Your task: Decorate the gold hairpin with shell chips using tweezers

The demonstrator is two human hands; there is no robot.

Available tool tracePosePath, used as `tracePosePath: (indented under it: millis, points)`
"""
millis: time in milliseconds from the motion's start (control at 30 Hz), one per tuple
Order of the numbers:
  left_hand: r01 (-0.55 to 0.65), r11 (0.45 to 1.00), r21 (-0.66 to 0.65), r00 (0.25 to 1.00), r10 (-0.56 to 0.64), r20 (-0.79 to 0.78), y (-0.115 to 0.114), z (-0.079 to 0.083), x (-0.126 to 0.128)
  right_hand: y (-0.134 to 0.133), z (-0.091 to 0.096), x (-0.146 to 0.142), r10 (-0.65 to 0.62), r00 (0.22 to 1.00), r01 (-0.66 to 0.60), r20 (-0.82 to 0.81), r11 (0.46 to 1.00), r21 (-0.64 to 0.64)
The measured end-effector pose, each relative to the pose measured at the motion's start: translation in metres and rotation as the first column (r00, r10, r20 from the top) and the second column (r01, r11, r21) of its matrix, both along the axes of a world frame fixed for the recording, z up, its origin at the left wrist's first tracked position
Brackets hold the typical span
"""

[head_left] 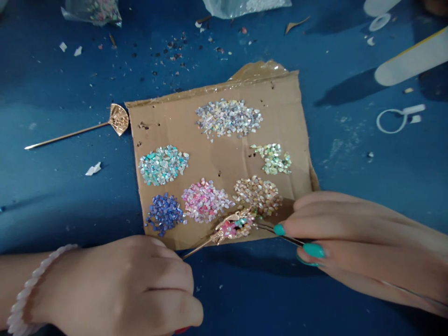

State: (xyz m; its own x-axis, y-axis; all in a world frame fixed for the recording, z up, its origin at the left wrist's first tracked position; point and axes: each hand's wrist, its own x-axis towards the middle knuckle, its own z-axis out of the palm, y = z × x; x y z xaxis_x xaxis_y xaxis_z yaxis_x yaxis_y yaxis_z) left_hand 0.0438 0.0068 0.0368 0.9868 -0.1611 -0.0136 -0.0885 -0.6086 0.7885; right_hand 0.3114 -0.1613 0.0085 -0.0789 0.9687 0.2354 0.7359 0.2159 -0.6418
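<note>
My left hand (129, 280) is closed round the thin metal stem of a gold hairpin (234, 226), at the lower left. The hairpin's ornate head, partly filled with pink, teal and tan chips, lies over the near edge of a cardboard piece (224, 161). Between the fingertips of my right hand (357, 242) are thin metal tweezers (292, 240), their tips at the right side of the head. Close by are piles of tan chips (258, 195), pink chips (206, 200) and dark blue chips (165, 213).
Farther up the cardboard lie turquoise chips (164, 165), green chips (275, 158) and silvery chips (228, 118). Another gold hairpin (119, 119) with a fan-shaped head rests left of it. Plastic bags (247, 6) and a white stick (413, 58) are on the blue table (63, 196).
</note>
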Motion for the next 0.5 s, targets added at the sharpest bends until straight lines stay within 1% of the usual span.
tracePosePath:
  millis: [67, 133, 167, 200, 233, 267, 333, 367, 433, 500]
  points:
    - [0.022, 1.000, -0.020, 0.999, -0.021, 0.027, 0.001, -0.001, 0.000, 0.001, 0.000, 0.004, 0.093, 0.995, -0.094, -0.035, 0.995, -0.029]
    - [0.042, 0.998, -0.053, 0.998, -0.039, 0.044, 0.003, -0.003, 0.001, 0.003, 0.001, 0.007, 0.181, 0.983, -0.180, 0.017, 0.982, -0.063]
    - [0.041, 0.998, -0.056, 0.998, -0.039, 0.047, 0.003, -0.004, 0.001, 0.003, 0.001, 0.008, 0.112, 0.994, -0.112, 0.015, 0.993, -0.027]
    - [0.040, 0.998, -0.056, 0.998, -0.037, 0.044, 0.004, -0.004, 0.001, 0.003, 0.001, 0.008, 0.064, 0.998, -0.064, 0.000, 0.998, -0.018]
    - [0.042, 0.998, -0.055, 0.998, -0.040, 0.042, 0.004, -0.005, 0.001, 0.004, 0.002, 0.009, 0.041, 0.999, -0.041, -0.008, 0.999, -0.016]
    - [0.047, 0.997, -0.054, 0.998, -0.045, 0.038, 0.004, -0.005, 0.001, 0.004, 0.002, 0.009, 0.055, 0.998, -0.055, -0.005, 0.998, -0.026]
    - [0.054, 0.997, -0.056, 0.998, -0.052, 0.039, 0.004, -0.006, 0.001, 0.003, 0.002, 0.010, 0.151, 0.988, -0.150, 0.028, 0.988, -0.043]
    - [0.057, 0.996, -0.063, 0.998, -0.054, 0.038, 0.003, -0.006, 0.000, 0.003, 0.001, 0.011, 0.182, 0.982, -0.181, 0.041, 0.983, -0.033]
    - [0.057, 0.996, -0.066, 0.998, -0.054, 0.040, 0.003, -0.006, -0.001, 0.001, 0.000, 0.014, 0.185, 0.982, -0.185, 0.033, 0.983, 0.011]
    - [0.052, 0.997, -0.063, 0.998, -0.050, 0.038, 0.003, -0.005, -0.001, 0.000, -0.002, 0.017, 0.183, 0.983, -0.183, 0.033, 0.983, 0.002]
